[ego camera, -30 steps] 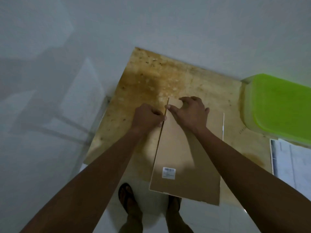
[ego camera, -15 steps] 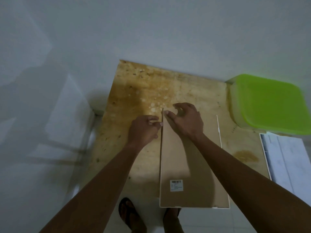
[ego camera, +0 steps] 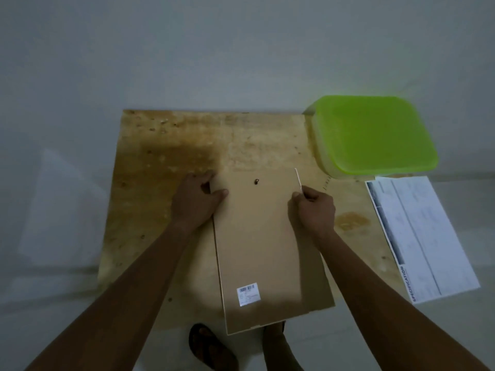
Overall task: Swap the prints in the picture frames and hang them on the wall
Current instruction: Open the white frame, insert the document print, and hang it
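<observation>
Brown fibreboard frame back (ego camera: 262,236), face-down, overhanging bench (ego camera: 160,162) near edge. Left hand (ego camera: 197,199) fingers curl over left edge; right hand (ego camera: 314,210) pinches right rim. Probably best lifted evenly.

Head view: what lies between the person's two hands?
In the head view, the brown fibreboard frame back, bearing a small dark hanger loop, spans the gap.

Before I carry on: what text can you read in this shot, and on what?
"SPECIFICATION": along the near left edge of the white sheet, right of the picture frame.
Remaining print on that sheet: too blurred to read.
Barcode sticker on the picture frame's back: too small to read.
No other readable text.
</observation>
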{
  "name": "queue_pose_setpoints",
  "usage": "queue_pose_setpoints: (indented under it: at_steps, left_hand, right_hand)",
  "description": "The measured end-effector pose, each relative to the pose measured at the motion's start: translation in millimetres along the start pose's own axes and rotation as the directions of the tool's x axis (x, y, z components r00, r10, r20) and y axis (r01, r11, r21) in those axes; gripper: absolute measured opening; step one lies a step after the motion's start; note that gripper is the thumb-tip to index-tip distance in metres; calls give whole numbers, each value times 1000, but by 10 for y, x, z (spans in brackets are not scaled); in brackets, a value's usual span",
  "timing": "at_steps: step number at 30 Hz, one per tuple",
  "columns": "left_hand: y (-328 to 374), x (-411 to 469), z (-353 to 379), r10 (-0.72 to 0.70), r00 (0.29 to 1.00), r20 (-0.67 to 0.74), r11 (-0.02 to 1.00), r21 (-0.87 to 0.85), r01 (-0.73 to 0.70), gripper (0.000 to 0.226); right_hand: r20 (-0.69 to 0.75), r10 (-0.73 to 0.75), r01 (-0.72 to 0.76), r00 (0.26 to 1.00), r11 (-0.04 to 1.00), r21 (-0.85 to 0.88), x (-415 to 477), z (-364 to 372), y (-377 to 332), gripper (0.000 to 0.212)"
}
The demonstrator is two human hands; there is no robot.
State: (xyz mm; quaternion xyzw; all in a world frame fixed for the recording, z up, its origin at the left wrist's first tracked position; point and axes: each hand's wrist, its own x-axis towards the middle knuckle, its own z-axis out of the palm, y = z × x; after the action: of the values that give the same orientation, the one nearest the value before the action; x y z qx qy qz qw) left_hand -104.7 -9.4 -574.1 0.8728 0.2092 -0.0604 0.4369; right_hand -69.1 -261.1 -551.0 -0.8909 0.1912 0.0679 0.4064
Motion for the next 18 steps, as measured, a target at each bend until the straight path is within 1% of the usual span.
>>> queue_pose_setpoints:
  at_steps: [3, 8, 12, 15, 17, 18]
  left_hand:
    - [13, -25, 13, 41, 999, -13, 999, 14, -41, 60]
    - [-15, -44, -2, 55, 998, -13, 998, -25, -55, 60]
    - [-5, -61, 0, 63, 998, -31, 998, -29, -64, 58]
    - [-5, -57, 0, 57, 998, -28, 998, -6, -57, 58]
    - [58, -60, 26, 41, 999, -32, 999, 23, -41, 61]
    - [114, -70, 56, 16, 999, -38, 999, 31, -15, 63]
  right_hand:
    - [-5, -33, 34, 999, 997, 75, 39, 40, 134, 30]
    - [-1, -36, 35, 999, 986, 164, 104, 119, 210, 27]
    - [-12, -58, 59, 998, 984, 165, 130, 133, 247, 26]
    - [16, -85, 82, 996, 983, 167, 160, 103, 285, 27]
    - [36, -76, 68, 996, 980, 188, 158, 78, 282, 26]
    - [49, -50, 39, 998, 976, 216, 168, 68, 286, 27]
